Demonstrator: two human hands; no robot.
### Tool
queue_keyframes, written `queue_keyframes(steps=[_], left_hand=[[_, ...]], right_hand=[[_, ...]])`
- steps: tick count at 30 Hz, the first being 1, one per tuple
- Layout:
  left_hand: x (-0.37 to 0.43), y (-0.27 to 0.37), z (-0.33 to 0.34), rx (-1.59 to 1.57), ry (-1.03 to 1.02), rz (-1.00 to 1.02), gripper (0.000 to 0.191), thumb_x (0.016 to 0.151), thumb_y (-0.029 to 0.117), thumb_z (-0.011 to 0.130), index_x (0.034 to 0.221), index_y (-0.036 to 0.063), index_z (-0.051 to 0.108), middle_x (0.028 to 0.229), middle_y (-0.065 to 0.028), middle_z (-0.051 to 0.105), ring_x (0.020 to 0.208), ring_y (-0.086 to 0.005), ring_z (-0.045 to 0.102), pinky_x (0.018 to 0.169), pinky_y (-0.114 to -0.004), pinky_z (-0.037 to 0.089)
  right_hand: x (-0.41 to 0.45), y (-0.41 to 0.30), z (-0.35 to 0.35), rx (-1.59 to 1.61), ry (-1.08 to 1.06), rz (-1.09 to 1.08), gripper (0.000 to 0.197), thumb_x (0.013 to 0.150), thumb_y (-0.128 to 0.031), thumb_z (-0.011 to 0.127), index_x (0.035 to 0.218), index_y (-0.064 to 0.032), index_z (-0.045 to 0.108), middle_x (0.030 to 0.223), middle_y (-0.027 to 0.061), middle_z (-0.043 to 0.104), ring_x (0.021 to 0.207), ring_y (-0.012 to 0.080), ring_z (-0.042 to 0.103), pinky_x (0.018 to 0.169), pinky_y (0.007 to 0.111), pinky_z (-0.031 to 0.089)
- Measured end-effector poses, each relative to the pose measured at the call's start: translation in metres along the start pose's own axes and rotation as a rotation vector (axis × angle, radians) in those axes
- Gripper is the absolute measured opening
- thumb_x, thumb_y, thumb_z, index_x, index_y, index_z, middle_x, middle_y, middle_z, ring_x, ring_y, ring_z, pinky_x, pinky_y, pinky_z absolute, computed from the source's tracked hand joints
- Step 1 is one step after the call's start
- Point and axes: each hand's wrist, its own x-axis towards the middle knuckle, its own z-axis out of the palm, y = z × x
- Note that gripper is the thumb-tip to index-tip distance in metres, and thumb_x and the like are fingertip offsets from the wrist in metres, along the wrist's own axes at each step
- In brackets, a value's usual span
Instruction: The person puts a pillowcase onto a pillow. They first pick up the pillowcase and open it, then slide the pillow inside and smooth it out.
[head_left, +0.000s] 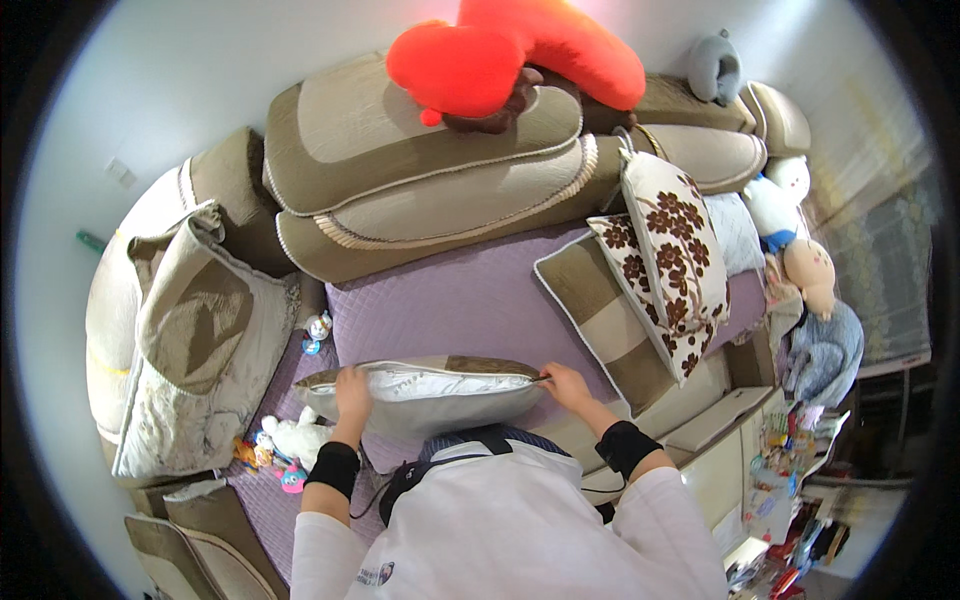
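A cushion in a beige and olive-brown cover (450, 409) lies before me, its long opening facing up. White inner filling with faint writing (420, 381) shows through the gap. My left hand (353, 395) grips the cover's edge near the left end of the opening, slightly blurred. At the right end, the fingertips of my right hand (564, 386) pinch the corner of the opening. Beneath the cushion is a purple quilted sofa cover (450, 300).
Sofa back cushions (420, 180) line the wall, with a large red plush (465, 67) on top. Flowered pillows (675, 255) lean at the right. Small plush toys (296, 442) and a draped cushion cover (202, 330) are at the left. A cluttered table (720, 480) stands at the lower right.
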Motion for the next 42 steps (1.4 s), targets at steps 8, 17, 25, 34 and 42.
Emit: queue_keyframes(steps=[8, 17, 25, 34, 42], left_hand=[[0.023, 0.171, -0.017, -0.499, -0.465, 0.7, 0.022, 0.069, 0.011, 0.05, 0.088, 0.0004, 0.048, 0.089, -0.017, 0.05, 0.085, -0.0306, 0.049, 0.074, -0.037, 0.04], [0.016, 0.222, 0.022, -0.505, -0.709, 0.588, 0.034, 0.063, 0.024, 0.06, 0.087, 0.0019, 0.051, 0.087, -0.0169, 0.054, 0.081, -0.0303, 0.052, 0.07, -0.037, 0.041], [0.023, 0.222, 0.042, -0.644, -0.875, 0.417, 0.03, 0.066, 0.032, 0.057, 0.078, 0.0049, 0.056, 0.078, -0.0116, 0.057, 0.072, -0.0287, 0.054, 0.063, -0.037, 0.042], [0.031, 0.255, -0.009, -0.406, -0.452, 0.671, 0.021, 0.07, 0.023, 0.053, 0.082, 0.0054, 0.052, 0.074, -0.0134, 0.055, 0.071, -0.0299, 0.054, 0.061, -0.04, 0.042], [0.036, 0.273, 0.035, -0.606, -0.521, 0.441, 0.018, 0.064, 0.02, 0.058, 0.072, 0.0049, 0.055, 0.072, -0.0137, 0.056, 0.07, -0.0299, 0.054, 0.062, -0.038, 0.043]], right_hand=[[0.004, -0.005, -0.003, 0.043, -0.076, 0.043, 0.017, 0.066, -0.014, 0.058, 0.078, -0.005, 0.052, 0.078, 0.0101, 0.054, 0.074, 0.0274, 0.052, 0.063, 0.035, 0.041], [0.0, -0.009, 0.001, 0.108, -0.048, -0.001, 0.016, 0.065, -0.013, 0.058, 0.079, -0.0056, 0.053, 0.075, 0.01, 0.054, 0.069, 0.0276, 0.052, 0.06, 0.034, 0.042], [-0.011, 0.005, 0.006, 0.268, -0.087, 0.174, 0.016, 0.067, -0.014, 0.059, 0.079, -0.005, 0.051, 0.078, 0.0089, 0.056, 0.075, 0.025, 0.055, 0.064, 0.033, 0.043], [-0.006, 0.045, 0.028, 0.686, -0.218, 0.224, 0.022, 0.066, -0.004, 0.061, 0.084, 0.0014, 0.051, 0.071, 0.0062, 0.056, 0.067, 0.0103, 0.053, 0.058, 0.024, 0.043], [0.0, 0.031, 0.002, 0.457, -0.251, 0.159, 0.023, 0.062, -0.009, 0.062, 0.083, -0.0043, 0.053, 0.067, 0.0044, 0.055, 0.062, 0.0138, 0.053, 0.056, 0.026, 0.042]])
